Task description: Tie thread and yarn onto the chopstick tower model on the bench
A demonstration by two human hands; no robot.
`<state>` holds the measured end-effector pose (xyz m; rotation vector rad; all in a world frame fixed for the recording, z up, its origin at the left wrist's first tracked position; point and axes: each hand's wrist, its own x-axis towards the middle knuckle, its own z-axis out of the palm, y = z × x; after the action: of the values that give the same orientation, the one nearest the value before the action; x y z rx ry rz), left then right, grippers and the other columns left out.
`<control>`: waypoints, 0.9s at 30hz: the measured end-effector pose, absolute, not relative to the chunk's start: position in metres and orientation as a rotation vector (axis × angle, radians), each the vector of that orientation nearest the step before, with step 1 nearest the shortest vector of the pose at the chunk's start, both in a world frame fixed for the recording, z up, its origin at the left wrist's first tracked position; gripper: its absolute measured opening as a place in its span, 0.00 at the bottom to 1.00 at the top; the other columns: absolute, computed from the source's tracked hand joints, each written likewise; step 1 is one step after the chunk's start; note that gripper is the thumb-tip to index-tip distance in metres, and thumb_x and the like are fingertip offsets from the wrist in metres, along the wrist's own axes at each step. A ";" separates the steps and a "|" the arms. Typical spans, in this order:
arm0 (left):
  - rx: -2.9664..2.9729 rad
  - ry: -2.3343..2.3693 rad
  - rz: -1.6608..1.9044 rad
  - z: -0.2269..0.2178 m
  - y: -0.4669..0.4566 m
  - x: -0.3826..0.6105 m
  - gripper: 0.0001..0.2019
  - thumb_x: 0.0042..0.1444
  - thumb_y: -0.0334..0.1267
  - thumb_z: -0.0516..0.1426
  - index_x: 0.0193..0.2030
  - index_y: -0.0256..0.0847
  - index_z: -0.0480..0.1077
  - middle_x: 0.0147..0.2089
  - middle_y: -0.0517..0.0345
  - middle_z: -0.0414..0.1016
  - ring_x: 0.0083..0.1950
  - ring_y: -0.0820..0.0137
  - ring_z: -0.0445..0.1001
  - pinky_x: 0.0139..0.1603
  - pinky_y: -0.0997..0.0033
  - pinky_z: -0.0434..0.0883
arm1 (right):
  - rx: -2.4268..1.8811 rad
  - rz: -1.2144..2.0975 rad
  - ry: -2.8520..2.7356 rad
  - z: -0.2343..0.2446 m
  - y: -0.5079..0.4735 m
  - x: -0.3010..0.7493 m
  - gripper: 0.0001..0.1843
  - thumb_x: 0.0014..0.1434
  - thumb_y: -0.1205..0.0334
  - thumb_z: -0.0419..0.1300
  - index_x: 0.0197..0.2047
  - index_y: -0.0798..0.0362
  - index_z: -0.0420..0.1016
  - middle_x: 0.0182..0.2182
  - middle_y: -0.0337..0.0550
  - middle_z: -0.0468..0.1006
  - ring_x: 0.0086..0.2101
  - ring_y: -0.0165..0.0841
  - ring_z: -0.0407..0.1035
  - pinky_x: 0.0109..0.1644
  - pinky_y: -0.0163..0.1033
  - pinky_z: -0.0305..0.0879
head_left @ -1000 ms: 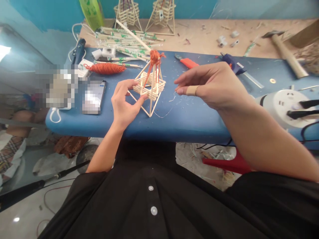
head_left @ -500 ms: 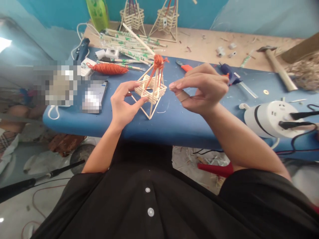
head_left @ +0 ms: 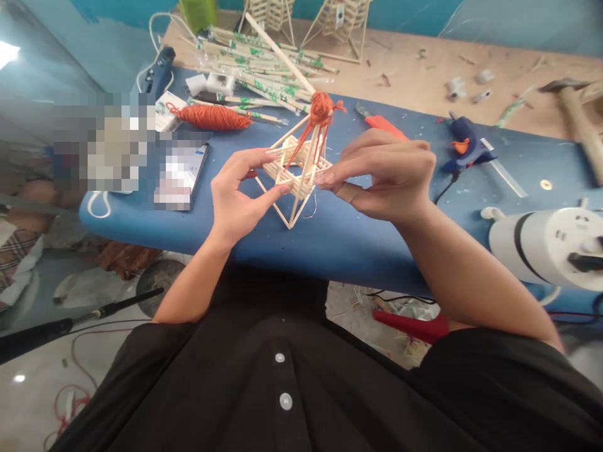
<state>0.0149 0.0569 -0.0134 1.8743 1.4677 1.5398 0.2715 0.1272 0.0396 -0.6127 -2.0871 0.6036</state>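
Note:
My left hand (head_left: 242, 194) has its thumb and fingers closed around the left side of a small wooden stick frame (head_left: 301, 186). The frame has a stacked lattice basket inside slanting legs and stands on the blue work surface (head_left: 264, 242). Orange yarn (head_left: 322, 109) is wound in a knot where the legs meet, and strands run down into the basket. One long stick pokes out past the knot, up and to the left. At the basket's right side is my right hand (head_left: 386, 172), its thumb and fingertips pinched together; what they hold, if anything, is hidden.
Behind lie wrapped chopsticks (head_left: 271, 75) and an orange yarn bundle (head_left: 214, 117). An orange-handled tool (head_left: 384, 125), blue glue gun (head_left: 468, 147), hammer (head_left: 577, 116) and white power socket tower (head_left: 532, 245) are to the right. A phone (head_left: 200, 166) lies left; similar frames (head_left: 339, 37) stand at the back.
My right hand has come in from the right, and its pinched fingertips are now at the basket's side. My left hand keeps its hold. The view has shifted slightly.

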 end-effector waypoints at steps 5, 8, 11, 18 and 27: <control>1.873 1.456 1.544 -0.013 0.057 0.015 0.23 0.63 0.57 0.74 0.59 0.53 0.81 0.62 0.53 0.87 0.61 0.60 0.87 0.56 0.58 0.87 | -0.758 0.661 -2.042 0.050 0.124 0.274 0.06 0.59 0.53 0.80 0.35 0.37 0.88 0.32 0.37 0.87 0.36 0.40 0.77 0.40 0.51 0.75; 1.867 1.456 1.555 -0.012 0.057 0.016 0.23 0.63 0.57 0.74 0.59 0.52 0.81 0.61 0.53 0.87 0.60 0.61 0.86 0.56 0.59 0.87 | -0.819 0.758 -2.061 0.054 0.127 0.274 0.09 0.57 0.54 0.82 0.36 0.39 0.87 0.34 0.39 0.86 0.35 0.41 0.77 0.40 0.54 0.73; 1.873 1.474 1.528 -0.013 0.057 0.016 0.23 0.63 0.57 0.74 0.60 0.52 0.81 0.62 0.52 0.86 0.61 0.60 0.86 0.57 0.58 0.87 | -0.797 0.815 -2.076 0.055 0.130 0.271 0.08 0.59 0.57 0.81 0.36 0.38 0.87 0.35 0.41 0.86 0.35 0.42 0.76 0.41 0.57 0.72; 1.924 1.495 1.496 -0.017 0.057 0.015 0.18 0.65 0.55 0.73 0.57 0.54 0.83 0.65 0.52 0.83 0.67 0.54 0.83 0.63 0.48 0.88 | -0.768 0.818 -2.006 0.048 0.128 0.261 0.10 0.55 0.58 0.83 0.34 0.39 0.86 0.33 0.38 0.88 0.30 0.38 0.74 0.35 0.52 0.68; 1.999 1.435 1.528 -0.022 0.061 0.017 0.07 0.68 0.49 0.72 0.48 0.54 0.85 0.70 0.55 0.76 0.70 0.53 0.82 0.73 0.36 0.85 | -0.807 0.862 -1.986 0.048 0.124 0.260 0.08 0.54 0.61 0.81 0.34 0.40 0.88 0.32 0.35 0.88 0.29 0.35 0.75 0.32 0.48 0.67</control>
<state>0.0170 0.0606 -0.0221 1.9987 1.4351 1.5284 0.2596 0.1239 0.0476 -0.8072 -1.9857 0.8621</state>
